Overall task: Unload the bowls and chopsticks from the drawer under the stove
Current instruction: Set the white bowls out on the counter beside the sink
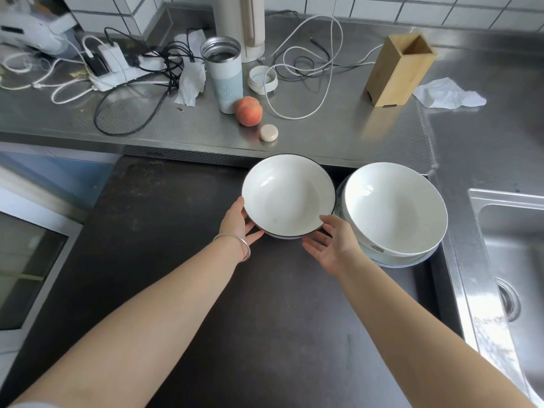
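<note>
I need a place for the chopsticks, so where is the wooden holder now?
In the head view, the wooden holder stands upright at the back right of the steel counter, between the white cable and a crumpled tissue.

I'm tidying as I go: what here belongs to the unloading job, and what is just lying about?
Job: black-rimmed bowl between left hand and right hand; stacked white bowls.
Lying about: peach, tumbler, cables, wooden holder, tissue.

At least three bowls: one black-rimmed bowl [288,195] and a stack of bowls [394,210]. There was one peach [248,111], one tumbler [222,72] and one bamboo holder [399,69].
</note>
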